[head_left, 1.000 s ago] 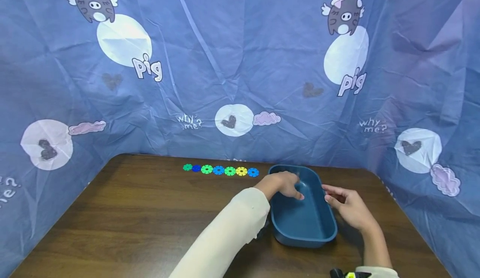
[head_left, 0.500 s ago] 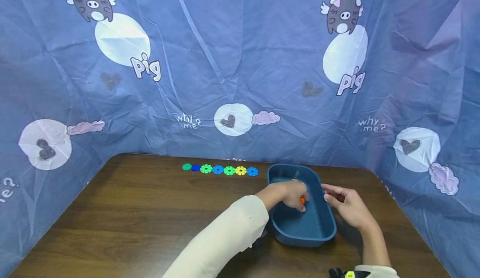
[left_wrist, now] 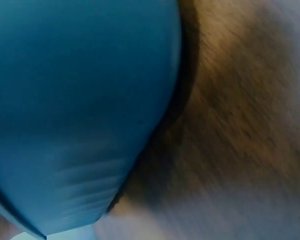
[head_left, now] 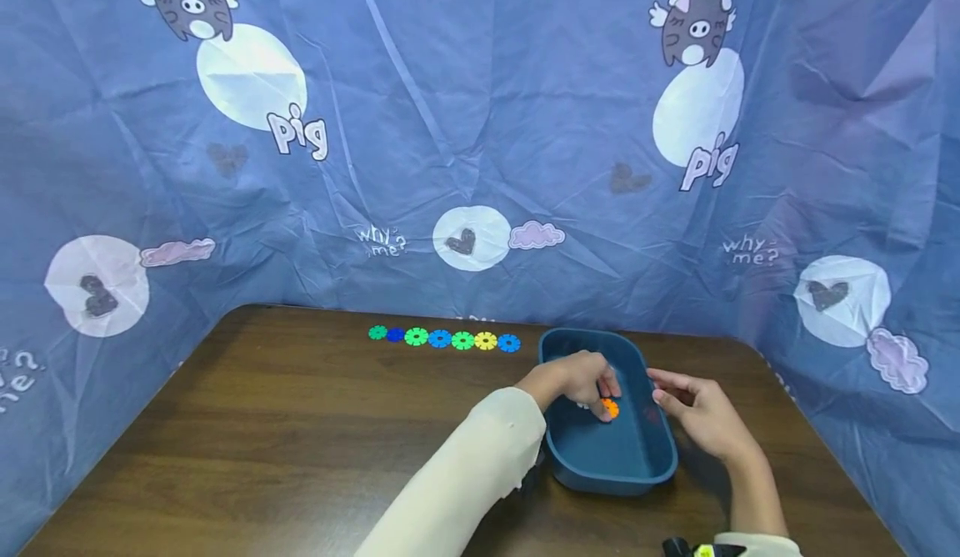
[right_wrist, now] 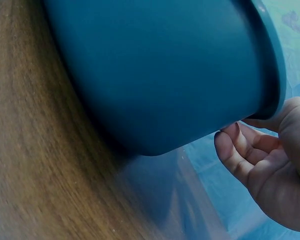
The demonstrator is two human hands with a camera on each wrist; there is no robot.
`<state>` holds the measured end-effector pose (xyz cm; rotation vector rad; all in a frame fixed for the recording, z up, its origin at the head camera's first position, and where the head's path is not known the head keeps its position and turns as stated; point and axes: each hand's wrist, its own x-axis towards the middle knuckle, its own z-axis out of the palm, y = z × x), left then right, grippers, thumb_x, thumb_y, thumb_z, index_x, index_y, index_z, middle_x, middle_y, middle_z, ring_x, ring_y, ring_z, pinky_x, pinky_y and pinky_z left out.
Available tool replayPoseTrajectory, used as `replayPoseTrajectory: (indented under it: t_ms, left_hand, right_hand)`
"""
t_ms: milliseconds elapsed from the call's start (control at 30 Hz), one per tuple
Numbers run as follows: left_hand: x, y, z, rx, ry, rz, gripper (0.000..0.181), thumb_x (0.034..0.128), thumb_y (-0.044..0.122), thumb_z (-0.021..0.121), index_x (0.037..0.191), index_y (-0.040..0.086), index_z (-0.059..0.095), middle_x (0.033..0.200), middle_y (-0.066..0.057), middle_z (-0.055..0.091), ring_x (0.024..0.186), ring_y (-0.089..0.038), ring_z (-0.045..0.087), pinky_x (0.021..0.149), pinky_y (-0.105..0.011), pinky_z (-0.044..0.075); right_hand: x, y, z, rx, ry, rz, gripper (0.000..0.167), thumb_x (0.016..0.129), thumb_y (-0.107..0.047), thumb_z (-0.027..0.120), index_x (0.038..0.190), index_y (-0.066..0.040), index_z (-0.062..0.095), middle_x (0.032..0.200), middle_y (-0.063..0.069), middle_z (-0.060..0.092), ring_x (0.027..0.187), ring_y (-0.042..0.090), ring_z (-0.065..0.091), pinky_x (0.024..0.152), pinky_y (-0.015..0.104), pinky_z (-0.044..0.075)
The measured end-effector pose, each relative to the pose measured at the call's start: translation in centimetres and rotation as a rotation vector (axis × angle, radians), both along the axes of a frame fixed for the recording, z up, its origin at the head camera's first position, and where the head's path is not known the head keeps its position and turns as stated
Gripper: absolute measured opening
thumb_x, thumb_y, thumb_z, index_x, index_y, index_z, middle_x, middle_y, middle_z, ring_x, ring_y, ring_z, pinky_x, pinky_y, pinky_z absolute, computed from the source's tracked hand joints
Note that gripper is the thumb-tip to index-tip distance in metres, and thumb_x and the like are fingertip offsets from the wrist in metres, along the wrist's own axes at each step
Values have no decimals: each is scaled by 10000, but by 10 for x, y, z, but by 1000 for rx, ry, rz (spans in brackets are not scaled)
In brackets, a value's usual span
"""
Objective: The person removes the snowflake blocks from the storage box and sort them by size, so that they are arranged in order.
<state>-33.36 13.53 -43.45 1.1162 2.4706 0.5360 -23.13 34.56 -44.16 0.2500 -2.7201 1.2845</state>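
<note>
My left hand (head_left: 583, 376) reaches down inside a deep blue plastic bin (head_left: 600, 457). Its thumb and fingers pinch an orange snowflake disc (head_left: 611, 409) just above or against the bin's floor; I cannot tell which. Something small and whitish (head_left: 582, 406) shows beside that hand, too little to identify. At the bin's right side, my right hand (head_left: 703, 417) holds the rim; in the right wrist view, curled fingertips (right_wrist: 224, 145) meet the bin's outer wall under the lip. Only the bin's outer wall and blurred tabletop appear in the left wrist view.
A row of several snowflake discs (head_left: 462, 341) in green, blue and yellow lies along the back of the brown wooden table (head_left: 300, 424), left of the bin. A blue printed curtain (head_left: 480, 123) hangs behind the table and at its sides.
The left hand moved down and forward within the bin, from spread fingers to pinching the orange snowflake disc, which has come into clearer sight. The right hand stays at the rim.
</note>
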Motion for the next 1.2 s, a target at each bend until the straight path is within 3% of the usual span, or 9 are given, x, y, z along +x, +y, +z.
replayPoseTrajectory:
  t_ms: [133, 400, 667, 1000, 1200]
  left_hand:
    - [2, 3, -2, 30, -27, 27, 332, 813, 225, 895, 1115, 160, 773, 956, 92, 707, 877, -2, 614, 770, -112, 485]
    - [6, 7, -3, 50, -16, 88, 265, 784, 177, 916, 1010, 161, 779, 853, 109, 679, 804, 0, 597, 719, -108, 480]
    - [9, 12, 0, 87, 30, 43, 227, 772, 59, 904, 928, 150, 766, 829, 88, 672, 760, -19, 600, 659, -109, 497]
    - [5, 1, 20, 86, 26, -44, 149, 857, -14, 801, 921, 117, 771, 837, 76, 709, 768, -22, 638, 663, -123, 514]
    - [-3, -19, 37, 157, 80, -39, 100, 907, 15, 762, 968, 90, 786, 876, 58, 733, 804, -19, 642, 710, -117, 506]
  right_hand:
    - [1, 2, 0, 2, -10, -3, 381, 1017, -133, 652, 1357, 36, 627, 1204, 224, 703, 928, 89, 665, 713, 256, 558]
    - [3, 1, 3, -30, -14, 4, 395, 1013, -137, 659, 1355, 56, 620, 1170, 213, 710, 912, 84, 644, 685, 258, 549]
    - [2, 0, 3, -20, -34, -19, 381, 1025, -141, 642, 1358, 41, 623, 1143, 195, 712, 874, 120, 649, 673, 276, 550]
    - [-1, 1, 0, -18, -11, -14, 367, 1016, -108, 646, 1348, 48, 629, 1149, 208, 713, 912, 104, 653, 716, 257, 559]
    - [-1, -2, -1, -6, -13, -20, 376, 1015, -129, 654, 1350, 42, 631, 1161, 192, 715, 938, 129, 662, 729, 250, 562]
